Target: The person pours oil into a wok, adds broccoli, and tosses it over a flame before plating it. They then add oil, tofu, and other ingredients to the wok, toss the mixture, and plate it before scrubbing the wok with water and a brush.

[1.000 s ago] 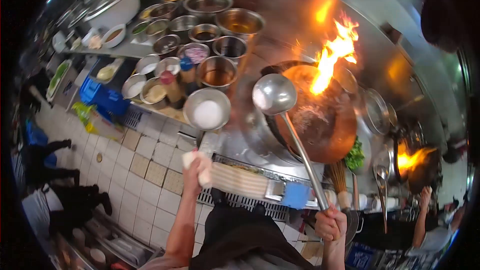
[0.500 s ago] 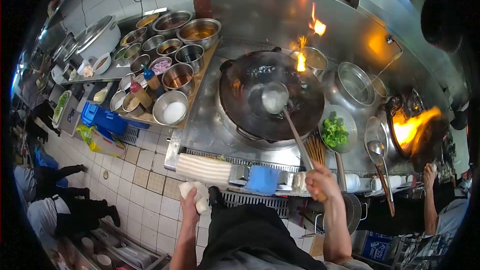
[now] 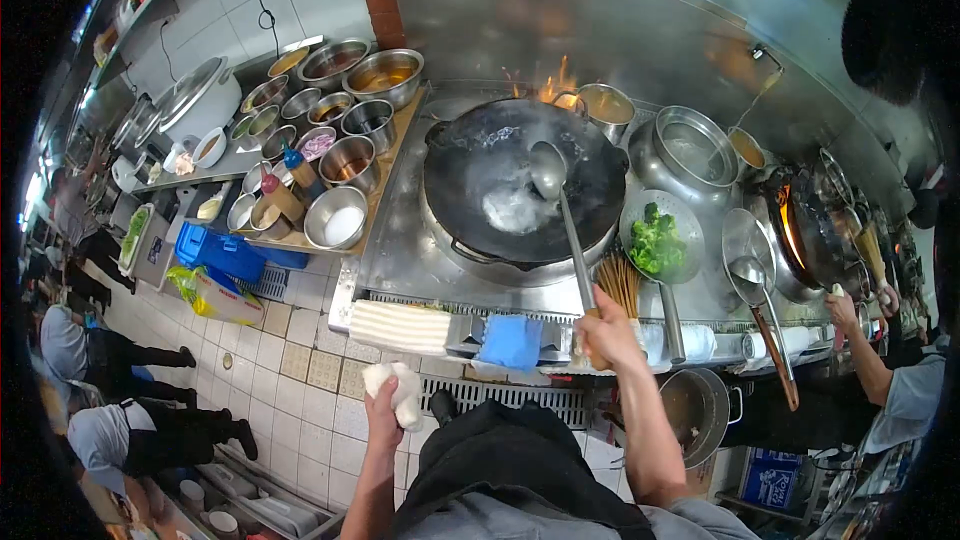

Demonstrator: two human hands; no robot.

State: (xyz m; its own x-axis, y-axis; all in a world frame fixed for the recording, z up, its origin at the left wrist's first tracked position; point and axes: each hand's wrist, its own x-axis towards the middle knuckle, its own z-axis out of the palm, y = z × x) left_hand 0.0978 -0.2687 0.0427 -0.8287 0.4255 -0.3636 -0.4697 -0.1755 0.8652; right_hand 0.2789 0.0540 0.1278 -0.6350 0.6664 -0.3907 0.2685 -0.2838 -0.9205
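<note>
Both are gripping: our left hand (image 3: 384, 414), cloth (image 3: 408, 402); right hand (image 3: 612, 332), ladle (image 3: 547, 172), apparently stirring inside the wok's rim (image 3: 434, 190), needing steadiness next.

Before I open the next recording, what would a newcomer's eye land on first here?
The big dark wok at centre, with orange flames rising behind its far rim. The right grip holds a long ladle, its bowl showing against the wok. Just right of the wok, bright green vegetables sit in a strainer.
</note>
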